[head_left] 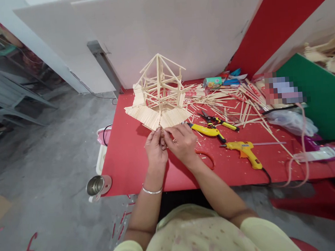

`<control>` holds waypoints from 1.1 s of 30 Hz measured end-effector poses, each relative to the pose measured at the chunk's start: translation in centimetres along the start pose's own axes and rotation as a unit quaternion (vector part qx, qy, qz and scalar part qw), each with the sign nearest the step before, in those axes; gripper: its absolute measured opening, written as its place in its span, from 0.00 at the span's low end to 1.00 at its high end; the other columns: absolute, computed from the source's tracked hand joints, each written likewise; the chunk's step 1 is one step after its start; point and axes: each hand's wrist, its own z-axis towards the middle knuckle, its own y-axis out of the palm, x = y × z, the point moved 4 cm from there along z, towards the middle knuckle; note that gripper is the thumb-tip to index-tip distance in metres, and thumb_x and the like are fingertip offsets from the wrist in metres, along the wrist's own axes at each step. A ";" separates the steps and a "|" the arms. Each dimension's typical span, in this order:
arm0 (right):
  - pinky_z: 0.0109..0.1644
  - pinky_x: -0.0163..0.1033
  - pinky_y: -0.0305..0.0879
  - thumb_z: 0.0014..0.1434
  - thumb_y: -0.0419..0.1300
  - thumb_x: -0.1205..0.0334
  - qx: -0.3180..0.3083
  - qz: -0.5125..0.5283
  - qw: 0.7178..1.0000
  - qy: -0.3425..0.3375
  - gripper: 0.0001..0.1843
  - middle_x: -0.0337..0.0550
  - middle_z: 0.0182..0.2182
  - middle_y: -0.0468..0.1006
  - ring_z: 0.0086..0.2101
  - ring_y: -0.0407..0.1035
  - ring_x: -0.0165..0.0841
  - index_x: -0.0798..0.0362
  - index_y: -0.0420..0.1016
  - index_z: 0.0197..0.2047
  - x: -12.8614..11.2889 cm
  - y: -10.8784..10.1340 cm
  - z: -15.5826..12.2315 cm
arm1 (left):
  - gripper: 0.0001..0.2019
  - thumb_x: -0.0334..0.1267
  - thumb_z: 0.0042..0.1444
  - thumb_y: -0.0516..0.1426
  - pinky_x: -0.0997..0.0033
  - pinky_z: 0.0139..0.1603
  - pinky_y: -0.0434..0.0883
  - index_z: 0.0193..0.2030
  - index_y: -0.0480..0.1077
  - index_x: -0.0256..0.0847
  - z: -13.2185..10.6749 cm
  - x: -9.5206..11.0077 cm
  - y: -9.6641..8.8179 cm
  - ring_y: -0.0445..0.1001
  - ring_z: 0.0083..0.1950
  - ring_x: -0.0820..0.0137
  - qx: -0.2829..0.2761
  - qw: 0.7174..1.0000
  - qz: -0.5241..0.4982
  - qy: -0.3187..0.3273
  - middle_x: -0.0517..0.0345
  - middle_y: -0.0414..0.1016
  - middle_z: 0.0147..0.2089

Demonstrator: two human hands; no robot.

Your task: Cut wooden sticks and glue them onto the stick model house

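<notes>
A model pavilion [159, 91] built of pale wooden sticks stands on the red table, with a pointed open frame on top and slatted roof panels low at the front. My left hand [155, 143] and my right hand [182, 139] meet at the near corner of these panels. Both have their fingers pinched together there. Whether they grip the corner itself or a small piece is hidden by the fingers. Just right of my right hand lie a yellow-handled cutter [205, 129] and pruning shears [217, 122]. A yellow glue gun [245, 150] rests further right.
Loose wooden sticks [225, 100] are scattered across the back right of the red table [124, 159]. A metal mug [98, 185] stands at the left front corner. Plastic bags [293, 122], a green board [320, 95] and cables lie to the right. A white panel [172, 33] rises behind.
</notes>
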 end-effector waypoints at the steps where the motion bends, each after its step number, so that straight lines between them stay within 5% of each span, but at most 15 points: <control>1: 0.50 0.48 0.67 0.67 0.60 0.61 -0.002 0.001 1.000 0.001 0.07 0.45 0.39 0.82 0.41 0.73 0.39 0.48 0.79 0.46 0.1 0.1 0.0 | 0.16 0.40 0.45 0.73 0.82 0.15 0.48 0.31 0.70 0.37 0.0 0.0 0.1 0.57 0.17 0.86 -0.001 1.000 0.001 -0.002 0.70 0.65 0.21; 29: 0.50 0.46 0.68 0.68 0.60 0.60 -0.014 -0.008 1.000 -0.018 0.11 0.45 0.40 0.82 0.41 0.72 0.38 0.47 0.80 0.52 0.0 0.0 0.1 | 0.16 0.39 0.45 0.72 0.83 0.14 0.47 0.31 0.70 0.37 0.3 -0.4 0.3 0.54 0.16 0.85 -0.026 0.999 -0.019 -0.020 0.72 0.59 0.18; 33: 0.50 0.44 0.70 0.67 0.61 0.62 0.017 0.022 0.999 -0.036 0.11 0.44 0.40 0.82 0.41 0.74 0.36 0.48 0.80 0.51 -0.2 -1.3 -0.3 | 0.16 0.41 0.46 0.71 0.81 0.14 0.48 0.32 0.70 0.37 0.0 -0.2 -0.9 0.57 0.16 0.84 -0.010 1.000 0.015 0.001 0.69 0.66 0.21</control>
